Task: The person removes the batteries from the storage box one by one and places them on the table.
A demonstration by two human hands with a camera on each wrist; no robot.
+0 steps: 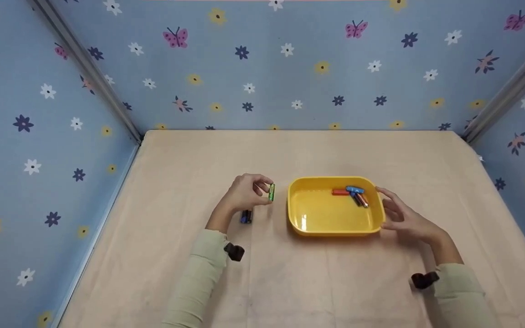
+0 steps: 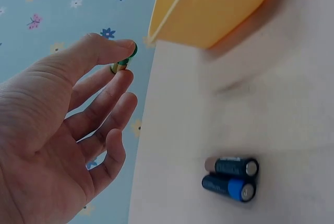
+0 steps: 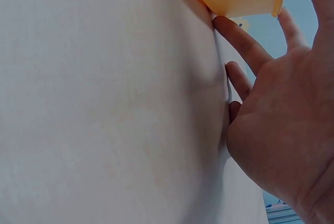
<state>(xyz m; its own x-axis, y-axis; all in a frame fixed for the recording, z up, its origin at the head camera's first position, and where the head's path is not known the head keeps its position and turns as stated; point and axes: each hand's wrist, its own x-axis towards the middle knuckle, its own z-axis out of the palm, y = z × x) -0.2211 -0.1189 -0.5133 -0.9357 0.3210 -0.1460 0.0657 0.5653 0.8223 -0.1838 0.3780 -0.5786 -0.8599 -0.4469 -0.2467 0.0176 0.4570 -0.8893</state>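
Observation:
My left hand (image 1: 247, 192) pinches a green battery (image 1: 271, 192) between thumb and fingertips, above the cloth, left of a yellow plastic bin (image 1: 319, 226). In the left wrist view, thumb and fingers cover much of this green battery (image 2: 122, 64). Two dark batteries (image 1: 246, 216), one with a blue band, lie side by side on the cloth beneath that hand. Inside the bin, toward its back right, are a red battery (image 1: 340, 192), a blue battery (image 1: 355, 189) and others beside them. My right hand (image 1: 406, 218) rests spread fingers against the bin's right end.
Cream cloth (image 1: 162, 273) covers the table. Blue patterned panels (image 1: 271, 68) stand along the back and both sides, with metal posts (image 1: 89, 68) at the corners. A small black camera (image 1: 234, 251) sits on each wrist.

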